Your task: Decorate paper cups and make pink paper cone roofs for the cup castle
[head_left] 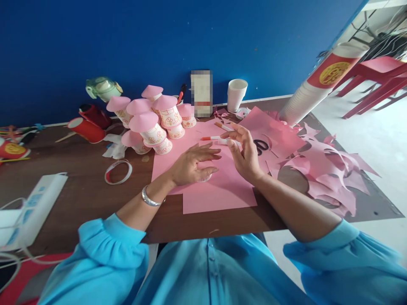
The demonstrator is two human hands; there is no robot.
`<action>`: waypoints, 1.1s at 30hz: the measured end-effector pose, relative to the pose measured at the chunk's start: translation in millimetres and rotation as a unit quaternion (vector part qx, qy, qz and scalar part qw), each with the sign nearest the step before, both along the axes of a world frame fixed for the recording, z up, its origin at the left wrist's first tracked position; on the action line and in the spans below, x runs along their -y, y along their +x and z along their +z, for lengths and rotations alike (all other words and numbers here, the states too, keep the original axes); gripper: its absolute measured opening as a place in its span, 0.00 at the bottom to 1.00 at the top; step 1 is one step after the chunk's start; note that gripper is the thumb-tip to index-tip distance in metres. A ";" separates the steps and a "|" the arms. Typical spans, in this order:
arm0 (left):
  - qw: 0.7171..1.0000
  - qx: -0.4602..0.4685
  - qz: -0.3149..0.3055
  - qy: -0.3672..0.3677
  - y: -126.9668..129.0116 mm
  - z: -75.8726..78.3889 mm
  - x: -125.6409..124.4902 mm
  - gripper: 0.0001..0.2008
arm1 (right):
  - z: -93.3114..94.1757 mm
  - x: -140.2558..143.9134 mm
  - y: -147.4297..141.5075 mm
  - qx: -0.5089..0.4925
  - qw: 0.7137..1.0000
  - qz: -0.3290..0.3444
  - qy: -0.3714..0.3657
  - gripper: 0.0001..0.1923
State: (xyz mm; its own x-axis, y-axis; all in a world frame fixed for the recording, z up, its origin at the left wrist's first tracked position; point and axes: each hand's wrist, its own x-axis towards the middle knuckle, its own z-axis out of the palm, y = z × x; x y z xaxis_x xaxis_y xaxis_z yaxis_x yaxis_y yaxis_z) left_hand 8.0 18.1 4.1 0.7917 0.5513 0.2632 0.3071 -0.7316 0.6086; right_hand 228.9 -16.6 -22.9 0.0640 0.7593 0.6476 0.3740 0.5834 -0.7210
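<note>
We see the left hand open, thumb and fingers spread, above a small cup that it mostly hides; whether they touch, we cannot tell. The right hand is open too, its fingers loosely bent and parted from the thumb, right beside two markers; we cannot tell if it touches either. Cup and markers lie on pink paper that reaches toward the near edge of the bench. Just right of the right hand we find scissors, then scraps along the right edge. A tall cup stack stands by the far right corner, a shorter stack by the far edge. Left of that, cone-topped cups cluster at the paper's far left corner. Nearer us, a ring lies on bare wood, and a power strip sits toward the left edge.
</note>
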 end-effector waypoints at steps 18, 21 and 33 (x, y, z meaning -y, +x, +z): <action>0.998 -0.020 0.041 0.052 -35.2 -9.7 2.2 0.42 | 1.0 15.6 -11.7 0.341 0.930 0.071 0.119 0.53; 0.997 -0.034 0.032 0.062 -36.9 -14.4 5.8 0.42 | -8.2 19.4 -21.5 0.381 0.915 0.100 0.085 0.60; 0.997 -0.054 0.051 0.036 -32.9 -7.3 12.3 0.42 | -10.3 23.6 -24.4 0.371 0.922 0.104 0.021 0.55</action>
